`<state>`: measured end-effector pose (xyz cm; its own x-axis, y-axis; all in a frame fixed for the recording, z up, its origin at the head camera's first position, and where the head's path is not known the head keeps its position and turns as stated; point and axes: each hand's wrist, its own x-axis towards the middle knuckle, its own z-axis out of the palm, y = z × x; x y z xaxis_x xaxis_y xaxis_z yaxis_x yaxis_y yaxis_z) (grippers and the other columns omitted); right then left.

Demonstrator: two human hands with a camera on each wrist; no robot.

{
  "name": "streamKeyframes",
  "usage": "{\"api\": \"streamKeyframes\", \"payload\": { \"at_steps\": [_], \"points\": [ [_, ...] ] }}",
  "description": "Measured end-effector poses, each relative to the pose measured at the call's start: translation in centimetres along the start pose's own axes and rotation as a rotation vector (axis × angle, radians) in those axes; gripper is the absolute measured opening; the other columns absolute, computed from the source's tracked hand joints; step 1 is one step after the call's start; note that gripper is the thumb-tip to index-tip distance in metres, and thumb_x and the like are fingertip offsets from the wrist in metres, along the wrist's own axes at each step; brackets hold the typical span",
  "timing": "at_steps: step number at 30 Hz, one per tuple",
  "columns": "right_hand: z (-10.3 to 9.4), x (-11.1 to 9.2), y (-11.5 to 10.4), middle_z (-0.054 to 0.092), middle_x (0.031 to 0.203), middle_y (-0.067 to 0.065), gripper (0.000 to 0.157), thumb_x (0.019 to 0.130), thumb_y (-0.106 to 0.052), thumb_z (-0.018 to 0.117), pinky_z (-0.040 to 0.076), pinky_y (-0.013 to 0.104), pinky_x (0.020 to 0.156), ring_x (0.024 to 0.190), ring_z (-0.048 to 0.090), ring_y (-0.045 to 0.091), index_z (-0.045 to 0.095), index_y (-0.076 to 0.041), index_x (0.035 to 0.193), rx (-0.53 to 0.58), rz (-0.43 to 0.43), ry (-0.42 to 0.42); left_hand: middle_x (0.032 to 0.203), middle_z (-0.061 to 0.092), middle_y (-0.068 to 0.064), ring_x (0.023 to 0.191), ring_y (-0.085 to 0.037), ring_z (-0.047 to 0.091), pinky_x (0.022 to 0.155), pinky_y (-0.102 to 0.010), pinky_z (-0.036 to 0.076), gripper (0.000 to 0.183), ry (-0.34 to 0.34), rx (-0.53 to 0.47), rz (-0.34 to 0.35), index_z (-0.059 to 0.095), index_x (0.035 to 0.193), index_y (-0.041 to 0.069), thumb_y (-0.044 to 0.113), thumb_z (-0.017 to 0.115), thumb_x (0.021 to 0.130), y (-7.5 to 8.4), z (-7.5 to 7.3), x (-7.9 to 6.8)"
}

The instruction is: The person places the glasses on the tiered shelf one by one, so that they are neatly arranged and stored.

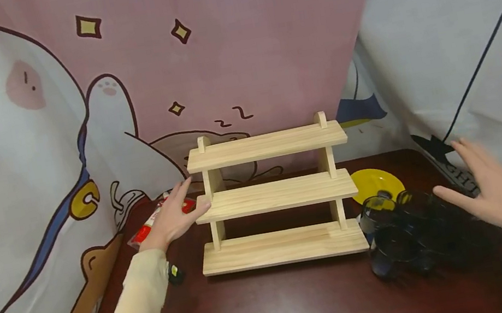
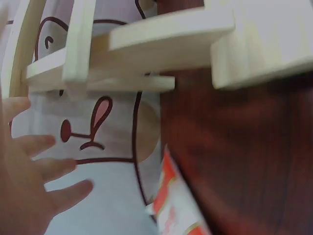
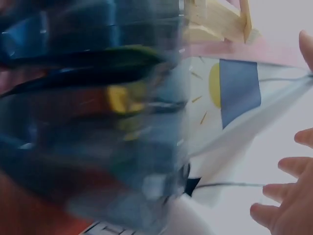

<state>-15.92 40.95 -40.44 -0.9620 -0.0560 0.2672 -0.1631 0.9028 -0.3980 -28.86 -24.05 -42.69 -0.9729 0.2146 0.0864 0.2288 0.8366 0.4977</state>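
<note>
A pale wooden three-tier shelf [image 1: 274,195] stands on the dark red table. My left hand [image 1: 174,219] is beside its left end, fingers spread and holding nothing. The thumb is at the edge of the middle tier; whether it touches, I cannot tell. In the left wrist view, the left hand's fingers [image 2: 49,169] reach out straight near the shelf's side. On the right, several dark see-through cups [image 1: 397,243] stand grouped together. My right hand [image 1: 497,187] hovers to their right, fingers extended and thumb apart, holding nothing. Bluish cups [image 3: 93,103] fill much of the right wrist view.
A yellow plate [image 1: 367,181] lies behind the cups. The red and white packet [image 1: 146,230] is on the table [image 1: 276,307] behind my left hand. Printed cloth [image 1: 261,38] with cartoon animals hangs around the back and sides.
</note>
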Motion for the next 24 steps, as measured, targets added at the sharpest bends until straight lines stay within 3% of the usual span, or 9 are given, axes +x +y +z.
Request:
{"api": "streamKeyframes", "payload": {
  "at_steps": [5,11,14,18,24],
  "points": [
    [0.8,-2.8,1.3,-0.002,0.173,0.029,0.107,0.098,-0.041,0.073,0.013,0.085,0.106,0.152,0.006,0.060,0.000,-0.009,0.169,0.007,0.065,0.000,0.172,0.028,-0.012,0.156,-0.039,0.028,0.120,-0.067,0.028,0.102,-0.020,-0.120,0.007,0.025,0.169,0.024,0.073,0.066,0.089,-0.1,1.7,-0.4],
    [1.6,-5.6,3.2,0.004,0.166,0.040,0.107,0.100,-0.044,0.069,0.022,0.086,0.100,0.144,0.015,0.069,-0.001,0.002,0.166,-0.020,0.175,-0.015,0.169,0.035,-0.012,0.153,-0.037,0.034,0.120,-0.062,0.031,0.098,-0.018,-0.208,0.009,0.034,0.166,0.020,0.065,0.075,0.089,-0.1,3.6,-0.6],
    [2.0,-6.7,3.7,0.003,0.163,0.044,0.105,0.102,-0.043,0.067,0.025,0.085,0.099,0.139,0.018,0.072,-0.004,0.002,0.166,0.019,0.224,-0.036,0.167,0.038,-0.012,0.151,-0.037,0.037,0.120,-0.059,0.033,0.097,0.001,-0.233,0.021,0.036,0.165,0.017,0.060,0.077,0.089,-0.3,4.2,-0.8],
    [2.9,-8.1,4.6,-0.005,0.161,0.047,0.105,0.106,-0.042,0.063,0.018,0.085,0.103,0.142,0.006,0.072,-0.013,0.001,0.164,0.145,0.289,-0.087,0.165,0.042,-0.012,0.147,-0.036,0.042,0.118,-0.059,0.036,0.097,0.017,-0.282,0.007,0.035,0.166,0.019,0.059,0.078,0.089,-0.4,4.9,-1.0],
    [4.8,-9.4,5.5,-0.006,0.161,0.047,0.114,0.102,-0.042,0.069,0.027,0.085,0.092,0.142,0.004,0.073,-0.017,0.003,0.163,0.229,0.361,-0.128,0.167,0.038,-0.010,0.149,-0.035,0.041,0.120,-0.060,0.033,0.097,0.016,-0.419,-0.062,0.031,0.167,0.026,0.059,0.079,0.089,-0.6,5.8,-0.8]
  ]
}}
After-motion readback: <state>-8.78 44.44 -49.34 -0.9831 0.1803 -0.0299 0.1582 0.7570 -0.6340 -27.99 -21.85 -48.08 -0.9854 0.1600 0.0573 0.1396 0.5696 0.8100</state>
